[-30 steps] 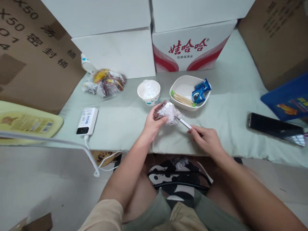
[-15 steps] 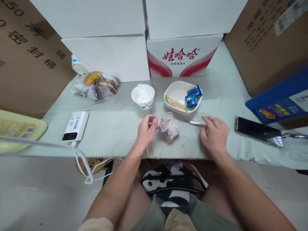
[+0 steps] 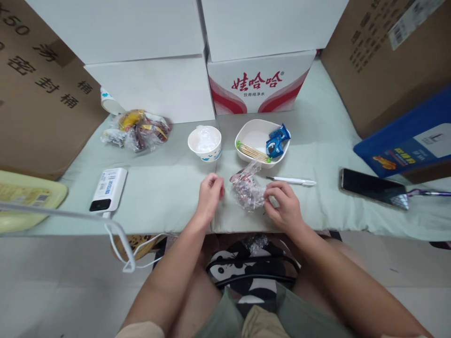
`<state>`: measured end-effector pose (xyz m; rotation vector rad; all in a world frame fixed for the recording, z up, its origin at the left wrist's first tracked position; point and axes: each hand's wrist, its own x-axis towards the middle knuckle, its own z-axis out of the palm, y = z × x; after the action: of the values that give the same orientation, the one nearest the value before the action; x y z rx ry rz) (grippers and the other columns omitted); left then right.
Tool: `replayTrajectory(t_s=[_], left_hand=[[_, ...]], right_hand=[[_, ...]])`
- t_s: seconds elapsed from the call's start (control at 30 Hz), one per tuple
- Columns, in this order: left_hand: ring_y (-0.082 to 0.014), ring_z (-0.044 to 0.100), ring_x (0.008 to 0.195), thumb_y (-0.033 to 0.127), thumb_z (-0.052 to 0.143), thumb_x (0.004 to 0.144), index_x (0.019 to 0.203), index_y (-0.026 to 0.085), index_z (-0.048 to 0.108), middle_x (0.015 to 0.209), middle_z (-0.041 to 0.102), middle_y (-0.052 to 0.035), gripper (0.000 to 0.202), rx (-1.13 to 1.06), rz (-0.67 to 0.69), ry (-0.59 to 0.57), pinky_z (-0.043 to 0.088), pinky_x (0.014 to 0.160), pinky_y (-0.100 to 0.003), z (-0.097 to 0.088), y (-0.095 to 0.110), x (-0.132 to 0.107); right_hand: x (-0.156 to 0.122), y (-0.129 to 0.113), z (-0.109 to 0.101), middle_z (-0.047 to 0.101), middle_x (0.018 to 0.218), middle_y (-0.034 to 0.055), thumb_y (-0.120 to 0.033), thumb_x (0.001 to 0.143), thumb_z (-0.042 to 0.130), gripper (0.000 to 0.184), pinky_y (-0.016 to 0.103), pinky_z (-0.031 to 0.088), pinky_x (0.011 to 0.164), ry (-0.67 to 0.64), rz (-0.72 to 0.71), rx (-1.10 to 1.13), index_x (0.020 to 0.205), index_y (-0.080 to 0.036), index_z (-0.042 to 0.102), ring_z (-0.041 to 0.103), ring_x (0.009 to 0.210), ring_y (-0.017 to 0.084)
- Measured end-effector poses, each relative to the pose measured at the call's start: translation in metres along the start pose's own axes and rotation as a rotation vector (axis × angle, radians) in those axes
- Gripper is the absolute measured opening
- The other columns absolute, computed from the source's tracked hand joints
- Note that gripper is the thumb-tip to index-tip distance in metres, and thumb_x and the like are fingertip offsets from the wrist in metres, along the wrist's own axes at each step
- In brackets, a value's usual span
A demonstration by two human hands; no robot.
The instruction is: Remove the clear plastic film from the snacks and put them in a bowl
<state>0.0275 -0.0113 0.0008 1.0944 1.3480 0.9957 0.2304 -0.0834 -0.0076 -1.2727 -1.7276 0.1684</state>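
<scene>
A crumpled clear plastic bag [image 3: 247, 191] with dark reddish contents lies on the cloth between my hands. My right hand [image 3: 283, 203] pinches the right edge of the bag. Just left of it, my left hand [image 3: 210, 193] is closed, thumb against curled fingers. A narrow gap shows between it and the bag; whatever its fingertips may hold is hidden. Behind the bag lies a white pen-like tool [image 3: 294, 180] with a dark, thin tip, touched by neither hand.
A paper cup [image 3: 210, 155] with clear plastic inside stands behind my left hand. Beside it, a white bowl [image 3: 243, 134] holds wrapped sticks and blue packets. Bagged snacks [image 3: 139, 131] and a power bank [image 3: 109, 190] lie left, a phone [image 3: 373, 189] right. Boxes [image 3: 260, 89] stand behind.
My right hand has let go of the pen-like tool and moved left to the bag. The bag's plastic has shifted and spread upward. My left hand has come slightly away from it.
</scene>
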Motion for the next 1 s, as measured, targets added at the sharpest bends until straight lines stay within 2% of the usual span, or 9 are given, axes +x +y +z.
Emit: replayTrajectory(t_s=[0.13, 0.27, 0.33, 0.5, 0.6, 0.7, 0.8, 0.9, 1.0], left_hand=[[-0.0143, 0.061, 0.073, 0.051, 0.063, 0.081, 0.083, 0.018, 0.061, 0.077, 0.063, -0.0014, 0.033, -0.016, -0.049, -0.405, 0.049, 0.067, -0.026, 0.000, 0.000, -0.009], [-0.0157, 0.062, 0.090, 0.050, 0.078, 0.068, 0.102, 0.021, 0.054, 0.103, 0.062, -0.0038, 0.051, -0.072, 0.002, -0.351, 0.052, 0.080, -0.028, 0.008, -0.003, -0.008], [-0.0174, 0.062, 0.095, 0.048, 0.081, 0.065, 0.099, 0.021, 0.051, 0.106, 0.059, -0.0053, 0.053, 0.027, 0.061, -0.320, 0.053, 0.082, -0.030, 0.011, -0.004, -0.008], [-0.0141, 0.056, 0.081, 0.040, 0.081, 0.065, 0.079, 0.019, 0.057, 0.104, 0.055, -0.0056, 0.035, 0.437, 0.316, -0.037, 0.050, 0.072, -0.029, 0.011, -0.001, -0.008], [-0.0111, 0.050, 0.064, 0.036, 0.071, 0.075, 0.061, 0.018, 0.058, 0.081, 0.058, -0.0028, 0.026, 0.384, 0.289, -0.090, 0.042, 0.060, -0.026, 0.009, 0.004, -0.004], [-0.0117, 0.050, 0.060, 0.045, 0.067, 0.077, 0.055, 0.018, 0.055, 0.067, 0.057, -0.0019, 0.037, -0.037, 0.164, -0.143, 0.040, 0.056, -0.026, 0.007, 0.009, 0.006], [-0.0112, 0.046, 0.056, 0.060, 0.057, 0.082, 0.058, 0.020, 0.052, 0.062, 0.053, -0.0002, 0.047, -0.303, 0.153, 0.052, 0.038, 0.055, -0.025, 0.001, 0.012, 0.013], [-0.0114, 0.038, 0.053, 0.056, 0.054, 0.087, 0.052, 0.020, 0.045, 0.053, 0.041, 0.0019, 0.050, 0.029, 0.256, 0.162, 0.033, 0.054, -0.026, -0.006, 0.010, 0.005], [-0.0135, 0.044, 0.059, 0.053, 0.061, 0.083, 0.058, 0.020, 0.055, 0.057, 0.050, 0.0008, 0.042, 0.403, 0.243, -0.082, 0.033, 0.059, -0.028, -0.003, 0.008, -0.013]], right_hand=[[-0.004, -0.011, -0.015, 0.073, 0.095, 0.0037, -0.009, 0.079, 0.051, 0.023, 0.035, 0.054, 0.079, -0.237, -0.146, 0.210, 0.094, -0.025, 0.056, 0.069, 0.085, 0.020], [-0.008, -0.018, -0.020, 0.075, 0.088, 0.0004, -0.018, 0.080, 0.046, 0.037, 0.034, 0.054, 0.074, -0.567, -0.187, 0.432, 0.115, -0.024, 0.053, 0.069, 0.075, 0.018], [-0.008, -0.017, -0.021, 0.074, 0.082, -0.0019, -0.016, 0.080, 0.046, 0.034, 0.031, 0.053, 0.067, -0.480, -0.141, 0.385, 0.112, -0.025, 0.055, 0.068, 0.068, 0.016], [-0.001, 0.004, -0.024, 0.073, 0.091, 0.0035, -0.011, 0.082, 0.049, 0.029, 0.033, 0.052, 0.064, 0.005, 0.220, -0.051, 0.105, -0.024, 0.061, 0.067, 0.073, 0.019], [0.005, 0.013, -0.019, 0.072, 0.101, 0.0074, -0.015, 0.084, 0.052, 0.030, 0.040, 0.055, 0.077, -0.090, 0.153, -0.103, 0.111, -0.024, 0.063, 0.067, 0.089, 0.025], [0.005, 0.014, -0.008, 0.070, 0.109, 0.0103, -0.020, 0.089, 0.056, 0.027, 0.044, 0.054, 0.085, -0.205, 0.045, -0.072, 0.115, -0.023, 0.065, 0.066, 0.099, 0.027], [0.003, 0.012, 0.000, 0.070, 0.113, 0.0105, -0.021, 0.092, 0.056, 0.026, 0.044, 0.051, 0.086, -0.232, 0.020, -0.065, 0.115, -0.023, 0.067, 0.065, 0.101, 0.027], [0.002, 0.010, 0.000, 0.070, 0.117, 0.0088, -0.016, 0.091, 0.055, 0.029, 0.045, 0.047, 0.091, -0.169, -0.025, -0.103, 0.115, -0.026, 0.068, 0.065, 0.107, 0.026], [0.000, 0.005, 0.001, 0.070, 0.126, 0.0056, -0.013, 0.088, 0.055, 0.036, 0.049, 0.039, 0.101, -0.196, -0.134, -0.131, 0.117, -0.029, 0.069, 0.059, 0.122, 0.029]])
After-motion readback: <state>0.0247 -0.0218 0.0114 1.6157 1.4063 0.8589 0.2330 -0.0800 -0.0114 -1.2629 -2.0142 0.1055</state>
